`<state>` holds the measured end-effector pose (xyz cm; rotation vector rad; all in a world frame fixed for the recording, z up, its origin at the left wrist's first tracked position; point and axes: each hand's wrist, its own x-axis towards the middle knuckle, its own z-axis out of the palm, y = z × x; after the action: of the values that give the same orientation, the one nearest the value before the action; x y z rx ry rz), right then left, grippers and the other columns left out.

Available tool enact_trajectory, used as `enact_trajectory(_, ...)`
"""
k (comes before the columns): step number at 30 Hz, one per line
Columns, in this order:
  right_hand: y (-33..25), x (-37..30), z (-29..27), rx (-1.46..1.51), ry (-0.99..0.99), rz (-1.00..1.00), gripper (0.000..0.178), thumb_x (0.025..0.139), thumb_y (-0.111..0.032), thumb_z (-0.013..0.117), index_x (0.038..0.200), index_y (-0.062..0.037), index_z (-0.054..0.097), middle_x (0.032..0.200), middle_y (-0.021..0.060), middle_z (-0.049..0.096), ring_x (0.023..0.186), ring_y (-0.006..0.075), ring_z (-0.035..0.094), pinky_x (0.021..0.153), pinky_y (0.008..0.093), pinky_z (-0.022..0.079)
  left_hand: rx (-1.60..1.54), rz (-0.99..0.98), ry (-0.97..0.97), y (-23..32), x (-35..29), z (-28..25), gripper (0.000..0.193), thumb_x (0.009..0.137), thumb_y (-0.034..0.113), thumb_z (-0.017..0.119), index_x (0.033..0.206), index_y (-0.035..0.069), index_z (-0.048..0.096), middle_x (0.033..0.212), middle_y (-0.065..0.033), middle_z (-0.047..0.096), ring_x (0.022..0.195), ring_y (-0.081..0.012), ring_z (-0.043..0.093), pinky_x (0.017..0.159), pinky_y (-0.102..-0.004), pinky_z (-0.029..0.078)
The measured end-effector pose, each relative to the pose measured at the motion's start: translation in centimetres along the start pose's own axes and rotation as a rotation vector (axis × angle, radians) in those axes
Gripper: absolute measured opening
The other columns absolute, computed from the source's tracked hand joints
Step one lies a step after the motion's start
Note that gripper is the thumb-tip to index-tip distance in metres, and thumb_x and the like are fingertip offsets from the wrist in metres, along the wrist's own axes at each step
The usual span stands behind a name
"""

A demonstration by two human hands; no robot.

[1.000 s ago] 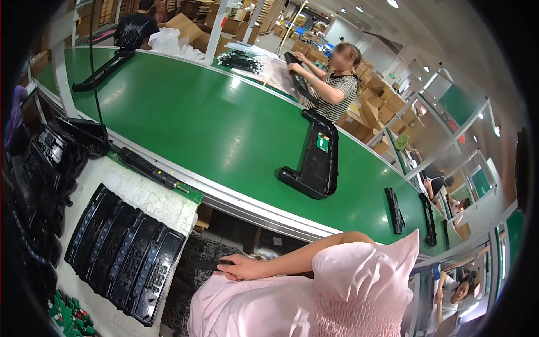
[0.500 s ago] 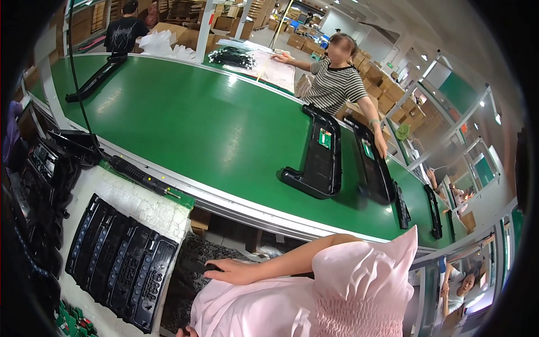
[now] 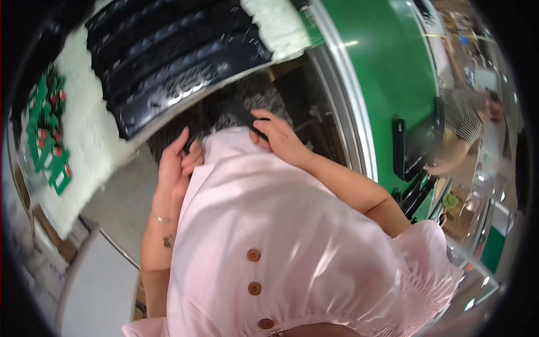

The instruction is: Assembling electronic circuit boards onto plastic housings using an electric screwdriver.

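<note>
Both my hands are at my lap, at the hem of a pink garment (image 3: 241, 185). On the left, my left hand (image 3: 178, 163) has curled fingers and its thumb raised; a dark bit shows between them that I cannot make out. To its right, my right hand (image 3: 279, 137) bends its fingers around something dark, mostly hidden against black-and-white patterned cloth (image 3: 266, 105). Beyond my hands, black plastic housings (image 3: 174, 84) lie side by side on a white foam-like surface (image 3: 84, 151).
Green circuit boards (image 3: 50, 135) are heaped on the white surface at left. A metal rail (image 3: 351, 106) edges the green conveyor belt (image 3: 387, 56) at right. A person in a striped top (image 3: 471, 126) is beside black casings (image 3: 412, 146) there. A pale panel (image 3: 95, 292) is lower left.
My view has swung down and left toward my lap. My left hand, barely visible before at the lower edge, now shows fully. My right hand remains at my lap.
</note>
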<state>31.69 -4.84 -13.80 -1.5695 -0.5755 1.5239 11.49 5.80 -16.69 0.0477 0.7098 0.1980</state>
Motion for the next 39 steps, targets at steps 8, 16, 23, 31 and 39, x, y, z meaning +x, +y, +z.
enact_trajectory(8, 1.3, 0.4, 0.5, -0.366, -0.080, -0.284, 0.060, 0.074, -0.014, 0.056, 0.122, -0.0073, 0.022, 0.096, 0.0121, 0.045, 0.090, 0.0209, 0.047, 0.078, 0.0308, 0.039, -0.027, 0.062, 0.079, -0.4, -1.5, -1.1, 0.035, 0.090, 0.032, 0.043, 0.065, 0.006, 0.044, 0.043, 0.0033, 0.028, 0.035, -0.0056, 0.021, 0.035, -0.0196, 0.019)
enact_trajectory(16, 2.6, -1.1, 1.0, -0.503, 0.083, -0.298, 0.021, 0.069, -0.018, 0.065, 0.071, 0.0012, 0.058, 0.094, 0.0136, 0.054, 0.079, 0.0233, 0.053, 0.071, 0.0281, 0.041, 0.009, 0.126, -0.053, -1.6, -1.4, -1.1, 0.040, 0.093, 0.036, 0.031, 0.071, 0.005, 0.043, 0.046, 0.0045, 0.029, 0.038, -0.0049, 0.021, 0.038, -0.0187, 0.019)
enact_trajectory(23, -0.3, 0.5, 0.2, -1.314, 0.251, -0.819, 0.029, 0.069, -0.023, 0.068, 0.064, 0.0021, 0.055, 0.118, 0.0165, 0.042, 0.108, 0.0348, 0.037, 0.084, 0.0359, 0.036, 0.309, 0.149, 0.114, -1.5, -2.1, 0.5, 0.033, 0.092, 0.033, 0.038, 0.076, 0.006, 0.047, 0.048, 0.0039, 0.032, 0.040, -0.0035, 0.020, 0.038, -0.0180, 0.017)
enact_trajectory(31, -2.1, 0.9, -0.6, -0.807, 0.113, -0.404, 0.026, 0.074, -0.021, 0.065, 0.069, 0.0021, 0.053, 0.060, 0.0179, 0.054, 0.050, 0.0335, 0.052, 0.048, 0.0368, 0.042, 0.295, 0.214, 0.175, -0.5, -2.8, -1.0, 0.027, 0.091, 0.029, 0.041, 0.074, 0.009, 0.046, 0.051, 0.0047, 0.032, 0.040, -0.0027, 0.021, 0.036, -0.0178, 0.016)
enact_trajectory(39, 0.8, 2.8, 2.0, -0.816, -0.176, -0.246, 0.017, 0.068, -0.012, 0.062, 0.079, -0.0020, 0.056, 0.060, 0.0155, 0.055, 0.056, 0.0305, 0.053, 0.054, 0.0355, 0.042, 0.432, 0.112, 0.115, -2.8, 0.8, 1.6, 0.025, 0.090, 0.025, 0.044, 0.070, 0.011, 0.047, 0.046, 0.0077, 0.030, 0.039, -0.0018, 0.020, 0.036, -0.0190, 0.015)
